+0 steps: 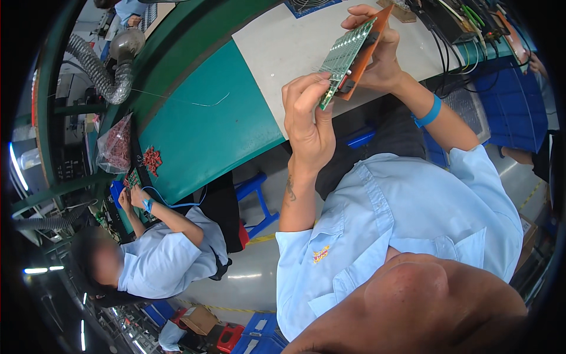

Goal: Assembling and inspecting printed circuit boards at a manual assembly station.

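A green circuit board [348, 50] with rows of solder points and fine pins is held up, tilted on edge, above the workbench. Right behind it lies an orange-brown board [368, 56], and dark parts show between the two. My left hand [309, 121] pinches the lower end of the circuit board between thumb and fingers. Round the far side of the orange-brown board, my right hand [386, 62] grips with its fingers over the upper edge. Some right fingers are hidden by the boards. A blue wrist strap [429, 112] circles my right wrist.
Under my hands is a pale sheet [268, 59], beside a green bench mat [200, 124]. Black cables [442, 44] hang at the right. At left, a co-worker's hands [134, 197] work near a red parts pile [152, 160] and a clear bag [115, 147]. A blue stool [254, 197] stands below.
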`<act>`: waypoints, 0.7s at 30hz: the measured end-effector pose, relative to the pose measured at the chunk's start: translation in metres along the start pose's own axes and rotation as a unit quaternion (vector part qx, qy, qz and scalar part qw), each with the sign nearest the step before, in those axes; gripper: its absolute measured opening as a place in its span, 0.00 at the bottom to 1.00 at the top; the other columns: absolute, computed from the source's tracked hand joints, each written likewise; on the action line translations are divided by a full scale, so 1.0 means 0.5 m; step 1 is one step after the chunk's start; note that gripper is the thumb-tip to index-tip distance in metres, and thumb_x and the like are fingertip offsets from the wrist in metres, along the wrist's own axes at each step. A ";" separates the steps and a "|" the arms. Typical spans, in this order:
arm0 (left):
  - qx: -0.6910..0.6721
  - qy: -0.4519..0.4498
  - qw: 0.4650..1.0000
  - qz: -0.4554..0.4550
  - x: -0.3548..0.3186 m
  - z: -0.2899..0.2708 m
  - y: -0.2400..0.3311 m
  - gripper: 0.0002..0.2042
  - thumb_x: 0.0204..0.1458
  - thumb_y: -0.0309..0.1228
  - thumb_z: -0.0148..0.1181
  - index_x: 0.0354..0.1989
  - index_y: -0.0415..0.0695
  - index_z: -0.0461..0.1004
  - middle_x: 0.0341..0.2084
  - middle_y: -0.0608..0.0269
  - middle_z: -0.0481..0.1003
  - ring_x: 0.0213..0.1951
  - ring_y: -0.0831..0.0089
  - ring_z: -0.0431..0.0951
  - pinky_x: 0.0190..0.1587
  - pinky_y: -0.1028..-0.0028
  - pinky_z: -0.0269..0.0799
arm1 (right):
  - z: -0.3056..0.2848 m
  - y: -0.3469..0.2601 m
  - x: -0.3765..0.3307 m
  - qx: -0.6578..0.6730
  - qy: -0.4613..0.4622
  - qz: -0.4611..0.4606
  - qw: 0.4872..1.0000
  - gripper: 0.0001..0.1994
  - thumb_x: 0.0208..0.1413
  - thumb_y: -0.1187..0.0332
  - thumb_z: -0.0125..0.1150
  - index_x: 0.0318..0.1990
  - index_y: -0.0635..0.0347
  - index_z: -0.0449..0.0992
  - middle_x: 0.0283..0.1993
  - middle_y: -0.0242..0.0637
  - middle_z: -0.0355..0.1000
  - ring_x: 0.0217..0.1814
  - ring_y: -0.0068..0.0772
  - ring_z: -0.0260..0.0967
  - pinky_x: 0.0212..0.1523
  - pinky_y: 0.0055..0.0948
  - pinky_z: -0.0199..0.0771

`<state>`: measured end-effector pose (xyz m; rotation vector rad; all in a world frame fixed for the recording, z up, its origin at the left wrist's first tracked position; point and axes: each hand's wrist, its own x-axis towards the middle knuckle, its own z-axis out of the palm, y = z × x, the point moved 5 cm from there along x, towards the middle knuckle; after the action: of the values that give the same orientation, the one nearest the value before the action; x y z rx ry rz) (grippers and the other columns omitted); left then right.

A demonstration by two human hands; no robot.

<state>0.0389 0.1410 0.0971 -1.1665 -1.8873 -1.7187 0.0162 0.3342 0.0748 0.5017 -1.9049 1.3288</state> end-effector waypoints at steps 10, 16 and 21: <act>-0.013 -0.027 0.997 -0.076 0.033 -0.025 -0.017 0.12 0.66 0.27 0.52 0.56 0.42 0.69 0.49 0.54 0.75 0.47 0.64 0.74 0.52 0.69 0.70 | 0.008 0.068 -0.010 0.025 -0.013 0.021 0.999 0.46 0.28 0.59 0.90 0.51 0.50 0.56 0.60 0.43 0.57 0.61 0.47 0.59 0.62 0.44 0.60; -0.049 -0.012 0.977 -0.205 0.071 -0.052 -0.030 0.16 0.67 0.33 0.56 0.59 0.42 0.67 0.52 0.53 0.73 0.47 0.67 0.74 0.54 0.70 0.69 | 0.021 0.085 0.003 0.063 -0.108 0.341 0.932 0.48 0.28 0.61 0.90 0.55 0.52 0.57 0.58 0.36 0.57 0.59 0.37 0.59 0.62 0.34 0.57; -0.056 0.012 0.958 -0.281 0.119 -0.073 -0.041 0.16 0.70 0.37 0.50 0.59 0.41 0.68 0.45 0.59 0.75 0.40 0.74 0.75 0.46 0.77 0.70 | 0.020 0.074 0.040 0.082 -0.148 0.440 0.882 0.50 0.28 0.62 0.90 0.58 0.55 0.58 0.57 0.34 0.59 0.58 0.32 0.58 0.62 0.29 0.55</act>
<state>-0.0225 0.1284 0.1339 -0.6642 -2.2812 -2.1320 -0.0255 0.3413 0.0650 -0.1513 -2.4093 2.0883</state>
